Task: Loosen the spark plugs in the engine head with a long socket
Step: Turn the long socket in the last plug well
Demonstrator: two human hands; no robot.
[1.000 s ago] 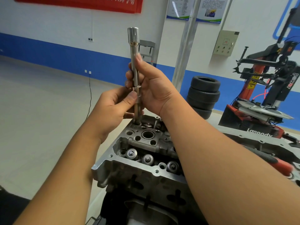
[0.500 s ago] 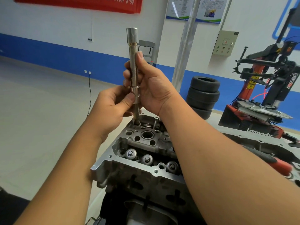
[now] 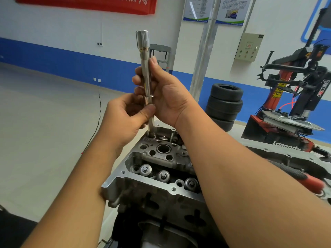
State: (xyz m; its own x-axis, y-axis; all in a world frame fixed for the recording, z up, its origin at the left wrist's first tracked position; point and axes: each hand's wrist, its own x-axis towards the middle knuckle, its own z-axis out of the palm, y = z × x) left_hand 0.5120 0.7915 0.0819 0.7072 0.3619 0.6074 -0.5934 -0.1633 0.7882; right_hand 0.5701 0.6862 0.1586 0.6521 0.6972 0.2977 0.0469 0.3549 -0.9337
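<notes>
A long chrome socket point(image 3: 144, 56) stands nearly upright, its lower end set in a hole at the far end of the grey engine head point(image 3: 157, 176). My right hand point(image 3: 166, 97) grips the shaft at mid height, fingers wrapped round it. My left hand point(image 3: 125, 119) pinches the thinner lower shaft just beneath, thumb in front. The socket's wide top end is free above both hands. An open round bore point(image 3: 163, 149) and three valve caps point(image 3: 163, 176) show nearer to me on the head. The spark plug itself is hidden.
A stack of black tyres point(image 3: 223, 106) stands behind on the right, beside a red and black tyre machine point(image 3: 293, 104). A second grey casting point(image 3: 279, 154) with a red-handled tool point(image 3: 308, 183) lies to the right. A silver pillar point(image 3: 204, 51) rises behind my hands.
The socket and both hands have shifted slightly left, and my left thumb has slid a little along the lower shaft. The grips stay the same.
</notes>
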